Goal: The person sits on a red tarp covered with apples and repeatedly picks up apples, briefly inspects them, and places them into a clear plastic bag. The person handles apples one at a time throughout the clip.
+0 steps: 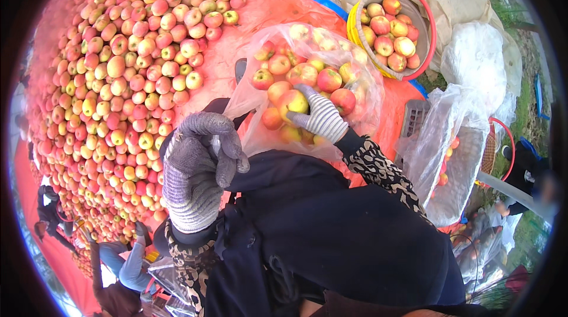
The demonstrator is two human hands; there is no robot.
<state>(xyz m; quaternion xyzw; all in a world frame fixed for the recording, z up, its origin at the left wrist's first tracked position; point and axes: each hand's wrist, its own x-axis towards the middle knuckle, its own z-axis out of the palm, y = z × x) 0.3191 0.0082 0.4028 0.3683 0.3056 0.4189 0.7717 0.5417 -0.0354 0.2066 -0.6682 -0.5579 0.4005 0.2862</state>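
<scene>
Both my hands wear grey knit gloves with striped backs. My right hand (321, 113) grips a yellow-red apple (290, 103), thumb and fingers around its side. That apple is at the top of a clear plastic bag (368, 110) filled with red and yellow apples, which rests just in front of my lap. To the left of the bag, my left hand (201, 166) is raised closer to me with its fingers curled in. Whatever those fingers might hold is hidden. The bag's left edge lies near this hand, but I cannot tell whether they touch.
A huge heap of apples (115, 86) covers the left on a red tarp (236, 27). At the far right stands a yellow basket (426, 12) of apples with a red handle. Clear plastic bags (467, 110) lie beside a grey crate (413, 117). Other people (127, 261) work lower left and at right.
</scene>
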